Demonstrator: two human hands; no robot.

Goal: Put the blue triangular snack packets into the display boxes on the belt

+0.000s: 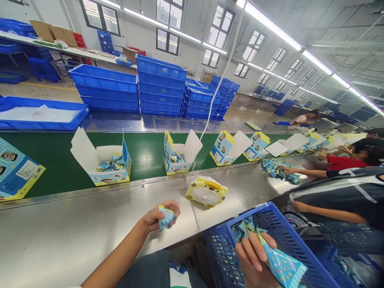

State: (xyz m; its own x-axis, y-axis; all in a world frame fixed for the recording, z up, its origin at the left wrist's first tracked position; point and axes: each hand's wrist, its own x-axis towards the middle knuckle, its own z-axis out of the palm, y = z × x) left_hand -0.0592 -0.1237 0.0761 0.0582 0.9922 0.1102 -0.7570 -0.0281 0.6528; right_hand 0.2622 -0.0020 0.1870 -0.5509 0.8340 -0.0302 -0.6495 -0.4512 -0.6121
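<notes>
My left hand [159, 218] is closed round a small light-blue packet [166, 217], held above the steel worktop. At the lower right, my right hand [255, 256] grips a larger view of another blue packet [283, 262] with a yellow edge and pink dots. That hand is over a blue perforated basket [277, 214], in which more blue packets [247, 225] lie. On the green belt ahead stand open printed cartons; one carton [112, 176] at the left and another carton [175, 166] near the middle have blue packets inside.
A yellow animal-faced fan [207, 192] stands on the steel worktop [90, 228], its white cord rising upward. Stacked blue crates [162, 88] are behind the green belt [147, 148]. At the right, co-workers sit by a packet pile [279, 170]. More cartons [231, 148] line the belt.
</notes>
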